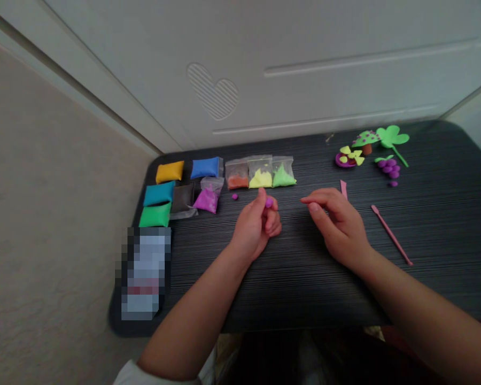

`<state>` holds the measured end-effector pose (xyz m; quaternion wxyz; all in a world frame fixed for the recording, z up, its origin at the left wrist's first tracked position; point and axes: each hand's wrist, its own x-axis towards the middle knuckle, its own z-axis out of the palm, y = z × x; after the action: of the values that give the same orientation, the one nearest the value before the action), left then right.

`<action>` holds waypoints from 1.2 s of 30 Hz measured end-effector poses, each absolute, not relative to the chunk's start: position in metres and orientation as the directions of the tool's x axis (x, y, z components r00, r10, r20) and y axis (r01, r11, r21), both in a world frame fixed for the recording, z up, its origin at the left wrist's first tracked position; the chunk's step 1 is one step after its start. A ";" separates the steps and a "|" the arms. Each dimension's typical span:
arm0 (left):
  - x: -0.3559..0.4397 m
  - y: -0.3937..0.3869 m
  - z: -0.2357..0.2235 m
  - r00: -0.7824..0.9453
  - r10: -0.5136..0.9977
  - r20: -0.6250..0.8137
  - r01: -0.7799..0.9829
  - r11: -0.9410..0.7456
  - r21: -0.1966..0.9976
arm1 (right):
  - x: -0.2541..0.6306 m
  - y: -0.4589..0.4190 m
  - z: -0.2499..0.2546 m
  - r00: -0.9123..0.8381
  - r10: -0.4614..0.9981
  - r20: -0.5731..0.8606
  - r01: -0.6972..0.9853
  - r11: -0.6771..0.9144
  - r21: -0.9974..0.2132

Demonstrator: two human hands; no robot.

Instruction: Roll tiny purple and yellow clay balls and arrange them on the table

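Note:
Between thumb and curled fingers, my left hand [253,227] pinches a small purple clay ball [269,202]. My right hand [339,224] is held over the table to its right, thumb and forefinger slightly apart, with nothing between them. Just left of my left hand a smaller purple clay piece [234,197] lies on the table. A flat pink tool [343,188] shows partly from behind my right hand. Further right lies a thin pink modelling tool [392,235]. A purple clay grape bunch [388,168] with a green leaf rests beyond it, a loose purple bit [393,184] beside it.
Opened bags of orange clay [238,182], yellow clay [260,178], green clay [284,176] and purple clay [207,199] stand at the back left, near several other packets. A blurred-out phone-like object [146,272] lies front left. Clay models, including a green clover [392,137] and a purple dish [347,163], sit back right.

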<state>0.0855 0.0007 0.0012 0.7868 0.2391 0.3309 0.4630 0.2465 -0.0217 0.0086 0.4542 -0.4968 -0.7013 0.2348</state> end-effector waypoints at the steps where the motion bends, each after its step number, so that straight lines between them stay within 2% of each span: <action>1: 0.085 0.001 0.001 0.349 0.885 -0.309 -0.584 0.463 0.667 | 0.246 -0.022 0.009 -0.091 0.911 0.403 0.482 0.394 -0.783; 5: 0.085 0.002 0.000 0.329 0.881 -0.341 -0.604 0.474 0.640 | 0.247 -0.021 0.009 -0.093 0.914 0.396 0.478 0.389 -0.787; 17: 0.084 -0.001 0.001 0.308 0.902 -0.302 -0.604 0.430 0.671 | 0.247 -0.021 0.008 -0.105 0.909 0.404 0.496 0.400 -0.771; 24: 0.080 0.004 0.006 0.408 0.853 -0.325 -0.652 0.521 0.550 | 0.247 -0.021 0.008 -0.108 0.911 0.397 0.487 0.397 -0.778; 30: 0.081 0.002 0.002 0.326 0.874 -0.359 -0.599 0.485 0.637 | 0.247 -0.021 0.009 -0.094 0.912 0.399 0.492 0.391 -0.778; 36: 0.083 0.001 0.001 0.350 0.875 -0.335 -0.581 0.483 0.655 | 0.248 -0.021 0.010 -0.109 0.908 0.404 0.495 0.402 -0.770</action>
<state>0.0830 0.0011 0.0011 0.7923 0.2175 0.3375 0.4595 0.2478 -0.0211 0.0096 0.4469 -0.4956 -0.7080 0.2310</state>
